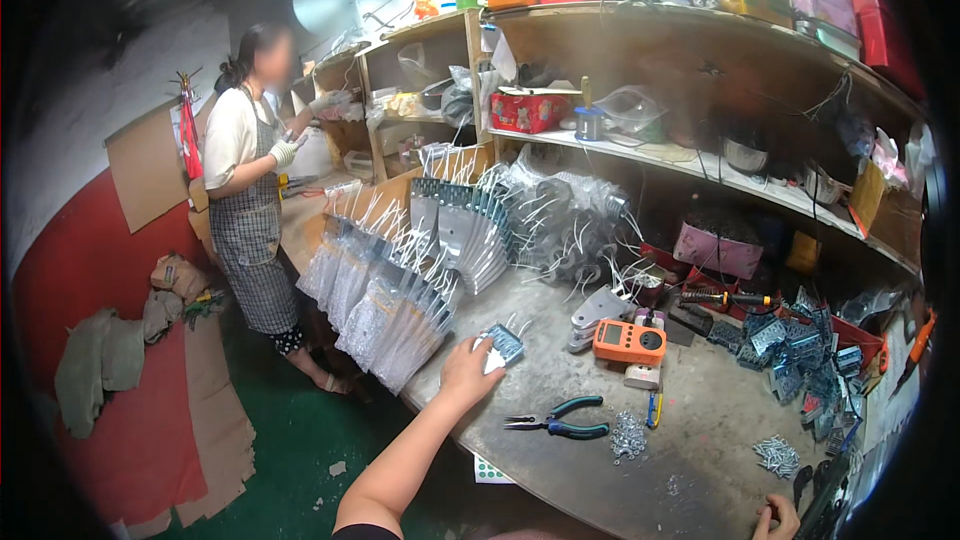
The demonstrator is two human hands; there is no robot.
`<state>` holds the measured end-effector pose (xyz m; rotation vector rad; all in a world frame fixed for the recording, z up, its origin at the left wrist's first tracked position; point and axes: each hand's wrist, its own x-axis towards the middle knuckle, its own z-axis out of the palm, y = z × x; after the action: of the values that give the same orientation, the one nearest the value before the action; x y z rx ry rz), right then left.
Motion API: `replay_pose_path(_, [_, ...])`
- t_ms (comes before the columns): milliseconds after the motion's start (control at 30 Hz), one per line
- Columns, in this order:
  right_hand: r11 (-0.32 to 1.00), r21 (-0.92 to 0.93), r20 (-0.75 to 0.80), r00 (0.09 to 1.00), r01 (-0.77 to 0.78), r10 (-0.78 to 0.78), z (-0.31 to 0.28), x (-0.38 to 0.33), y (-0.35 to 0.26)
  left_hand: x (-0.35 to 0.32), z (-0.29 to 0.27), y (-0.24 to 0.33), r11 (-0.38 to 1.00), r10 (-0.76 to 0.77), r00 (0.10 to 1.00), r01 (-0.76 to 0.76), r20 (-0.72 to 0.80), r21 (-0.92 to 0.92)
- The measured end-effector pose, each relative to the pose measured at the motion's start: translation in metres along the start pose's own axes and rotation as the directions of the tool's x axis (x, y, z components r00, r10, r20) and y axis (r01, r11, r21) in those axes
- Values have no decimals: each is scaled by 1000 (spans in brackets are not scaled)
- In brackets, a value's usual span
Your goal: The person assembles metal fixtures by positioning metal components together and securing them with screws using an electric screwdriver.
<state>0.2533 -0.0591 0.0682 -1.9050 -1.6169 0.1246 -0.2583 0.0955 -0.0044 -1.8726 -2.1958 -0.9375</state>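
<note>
My left hand (468,370) is closed on a small bluish-grey metal part with white wires (505,342), at the table's near left edge; its fingers also cover a white patch on the part. At the lower right, my right hand (778,520) is curled, partly cut off by the frame, and whatever its fingers hold is hidden. Black-handled tools (803,483) lie just beyond it, near a heap of screws (776,456). Between the hands are long-nose pliers (560,420) with black and teal handles and a pile of small nuts or washers (628,436).
An orange meter (630,341) stands mid-table beside stacked grey plates (598,315). Many metal parts (800,340) are heaped right. Wired panels in bubble wrap (385,310) crowd the left side. Cluttered shelves (640,145) rise behind. A gloved co-worker (245,180) stands at far left.
</note>
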Motion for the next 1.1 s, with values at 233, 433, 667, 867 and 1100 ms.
replay_pose_path(233, [996,41,37,996,80,-81,4,1,-8,1,2,0,1000,8,1000,-7,-15,16])
replay_pose_path(433, [996,65,114,992,-56,48,19,-7,-4,-3,1,-1,999,3,1000,-1,-31,46])
replay_pose_path(667, [968,232,11,995,92,-97,38,-27,2,-10,5,2,997,28,999,-26,-42,67])
replay_pose_path(867, [959,195,-120,976,204,-184,57,-19,12,6,5,-14,991,84,996,-87,36,103])
replay_pose_path(1100, [960,154,-42,973,232,-228,35,11,1,55,-16,73,935,354,929,-355,-112,8])
